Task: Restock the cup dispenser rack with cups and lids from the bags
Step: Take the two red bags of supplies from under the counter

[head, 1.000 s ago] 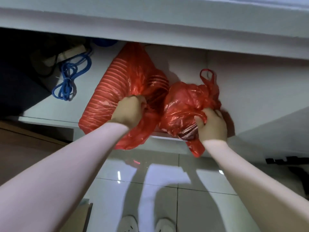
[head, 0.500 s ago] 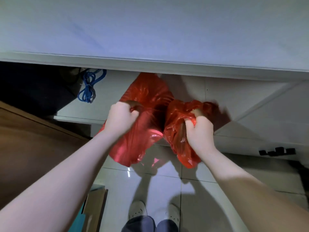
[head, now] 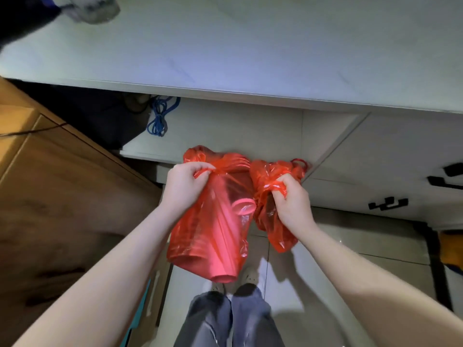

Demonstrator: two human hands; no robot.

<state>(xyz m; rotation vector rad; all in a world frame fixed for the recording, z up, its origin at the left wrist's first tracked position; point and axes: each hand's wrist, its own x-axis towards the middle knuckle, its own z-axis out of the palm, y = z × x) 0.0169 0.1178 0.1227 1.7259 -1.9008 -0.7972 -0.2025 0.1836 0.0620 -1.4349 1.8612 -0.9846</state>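
Two red plastic bags hang in front of me above the tiled floor. My left hand [head: 184, 182] grips the gathered top of the larger bag [head: 213, 231], and stacked cups show through its thin plastic. My right hand [head: 290, 200] grips the neck of the smaller bag [head: 271, 171], which is crumpled so its contents stay hidden. The two bags touch side by side, just below the counter's front edge. No dispenser rack is in view.
A pale counter top [head: 250, 51] spans the upper view. Beneath it runs an open shelf [head: 220, 128] with a coiled blue cord [head: 160, 118]. A wooden cabinet [head: 62, 196] stands at the left, drawers with black handles [head: 388, 204] at the right. My legs and shoes are below.
Both bags have come off the low shelf and risen clear of it, held in my hands. My view has lifted, so the counter top now shows.
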